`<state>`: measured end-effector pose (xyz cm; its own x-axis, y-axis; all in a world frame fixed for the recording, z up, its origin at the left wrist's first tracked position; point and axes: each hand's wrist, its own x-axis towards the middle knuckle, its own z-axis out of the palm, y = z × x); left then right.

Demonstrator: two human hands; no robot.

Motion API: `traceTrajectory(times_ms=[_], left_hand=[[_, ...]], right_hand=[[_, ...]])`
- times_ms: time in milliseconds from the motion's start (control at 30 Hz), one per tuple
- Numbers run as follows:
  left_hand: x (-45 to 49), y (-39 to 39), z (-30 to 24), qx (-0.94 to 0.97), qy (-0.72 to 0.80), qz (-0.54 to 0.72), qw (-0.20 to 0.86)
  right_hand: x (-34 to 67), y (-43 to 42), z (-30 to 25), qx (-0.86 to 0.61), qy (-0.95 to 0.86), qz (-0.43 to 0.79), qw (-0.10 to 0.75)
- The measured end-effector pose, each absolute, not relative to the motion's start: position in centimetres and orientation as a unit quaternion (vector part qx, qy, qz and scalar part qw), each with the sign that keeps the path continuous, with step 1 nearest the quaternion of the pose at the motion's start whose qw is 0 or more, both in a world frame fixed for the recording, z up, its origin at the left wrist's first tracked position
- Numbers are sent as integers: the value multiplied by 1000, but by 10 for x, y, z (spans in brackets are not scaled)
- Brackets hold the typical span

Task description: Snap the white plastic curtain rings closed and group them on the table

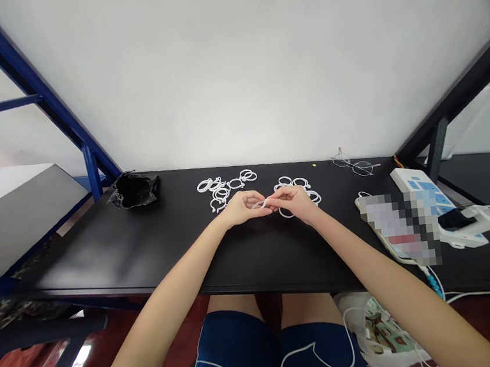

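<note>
My left hand [243, 207] and my right hand [295, 201] meet over the middle of the black table [146, 246]. Both pinch the same white plastic ring [261, 204], which spans between their fingertips. Behind the left hand lies a pile of several white rings [223, 188]. A second group of white rings [300, 186] lies behind and partly under the right hand.
A crumpled black bag [135, 189] sits at the back left. Wire-framed glasses [354, 163] lie at the back right. A white power strip [435, 204] with plugs and cables occupies the right side. Blue metal frame posts [90, 170] stand at left.
</note>
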<state>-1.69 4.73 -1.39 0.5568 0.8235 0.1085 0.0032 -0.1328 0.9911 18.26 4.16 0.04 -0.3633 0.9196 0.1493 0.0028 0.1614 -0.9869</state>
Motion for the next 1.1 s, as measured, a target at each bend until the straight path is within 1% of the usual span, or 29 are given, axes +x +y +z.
traceTrajectory(times_ms=[300, 400, 500, 633, 733, 800, 933, 1000, 1100], left_hand=[[-12, 47, -17, 654, 318, 371, 578], [-9, 47, -20, 672, 298, 397, 550], [-10, 47, -20, 710, 335, 409, 465], [-15, 47, -17, 779, 409, 393, 267], [-19, 48, -15, 813, 451, 350, 119], [-22, 50, -15, 807, 490, 324, 59], [-30, 53, -16, 754, 595, 279, 14], [-34, 55, -18, 730, 636, 249, 10], [-37, 56, -22, 720, 658, 222, 15]], right_hand=[[181, 41, -1, -376, -643, 514, 425], [179, 41, -3, -374, -655, 499, 427], [179, 43, -5, -391, -674, 437, 449], [187, 50, -9, -478, -679, 273, 486], [194, 55, -12, -519, -700, 176, 458], [198, 58, -13, -529, -715, 139, 435], [199, 60, -18, -542, -729, 102, 406], [198, 61, -20, -542, -736, 86, 396], [198, 61, -21, -538, -746, 72, 387]])
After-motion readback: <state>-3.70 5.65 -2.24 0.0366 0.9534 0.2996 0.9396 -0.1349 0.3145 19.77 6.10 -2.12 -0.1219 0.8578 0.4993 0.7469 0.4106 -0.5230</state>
